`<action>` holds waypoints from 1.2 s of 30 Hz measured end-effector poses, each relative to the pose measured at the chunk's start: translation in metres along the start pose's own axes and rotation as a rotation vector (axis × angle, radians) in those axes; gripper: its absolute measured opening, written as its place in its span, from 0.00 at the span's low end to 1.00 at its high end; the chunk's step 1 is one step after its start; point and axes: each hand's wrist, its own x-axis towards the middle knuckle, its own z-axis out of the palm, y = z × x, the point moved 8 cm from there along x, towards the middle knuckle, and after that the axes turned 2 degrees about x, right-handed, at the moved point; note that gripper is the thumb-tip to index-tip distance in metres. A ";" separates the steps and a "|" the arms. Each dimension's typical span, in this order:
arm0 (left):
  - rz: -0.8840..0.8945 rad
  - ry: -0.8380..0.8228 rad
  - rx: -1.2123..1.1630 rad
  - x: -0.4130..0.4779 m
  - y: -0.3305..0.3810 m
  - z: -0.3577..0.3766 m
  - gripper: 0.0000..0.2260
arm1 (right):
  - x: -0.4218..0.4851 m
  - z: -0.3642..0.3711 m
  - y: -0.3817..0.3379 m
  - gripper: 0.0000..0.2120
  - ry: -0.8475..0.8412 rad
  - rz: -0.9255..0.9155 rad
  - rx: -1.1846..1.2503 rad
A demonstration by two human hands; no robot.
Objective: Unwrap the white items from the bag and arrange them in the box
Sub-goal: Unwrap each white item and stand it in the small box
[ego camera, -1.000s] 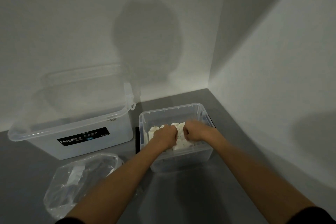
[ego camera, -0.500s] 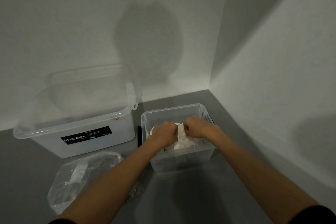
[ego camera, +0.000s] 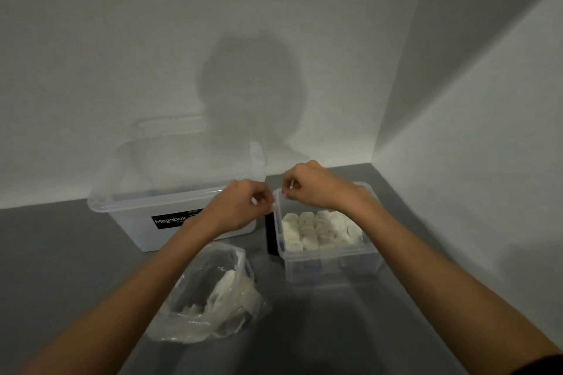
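Observation:
A small clear box (ego camera: 332,262) stands right of centre, and rows of white items (ego camera: 320,228) fill its upper layer. A crumpled clear bag (ego camera: 213,292) with more white items inside lies in front, to the left. My left hand (ego camera: 240,207) and my right hand (ego camera: 313,186) are raised over the box's far left corner. Their fingertips are close together and pinch a small pale wrapper piece (ego camera: 276,201) between them. It is too small and blurred to make out further.
A large clear Megabox tub (ego camera: 137,219) with its lid propped behind it stands at the left against the wall. A thin black object (ego camera: 269,234) stands between the two boxes. White walls meet in a corner behind and to the right. The floor is grey.
Both hands have lifted out of the small box and moved up and left to its far corner, uncovering the white items. The view has shifted, and the bag now sits nearer the centre.

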 end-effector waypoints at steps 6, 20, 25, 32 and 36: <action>-0.089 -0.009 -0.013 -0.051 -0.062 -0.026 0.05 | 0.007 0.023 -0.082 0.06 -0.040 -0.092 0.113; -0.069 -0.034 0.069 -0.117 -0.143 0.005 0.07 | 0.009 0.187 -0.143 0.05 -0.355 0.028 0.054; -0.048 -0.065 -0.007 -0.125 -0.149 0.015 0.07 | -0.002 0.232 -0.140 0.15 -0.501 0.084 0.051; -0.004 -0.052 -0.070 -0.129 -0.144 0.015 0.05 | 0.000 0.238 -0.138 0.11 -0.476 0.118 0.069; -0.004 -0.045 -0.124 -0.132 -0.146 0.014 0.06 | 0.003 0.234 -0.134 0.11 -0.446 0.145 0.105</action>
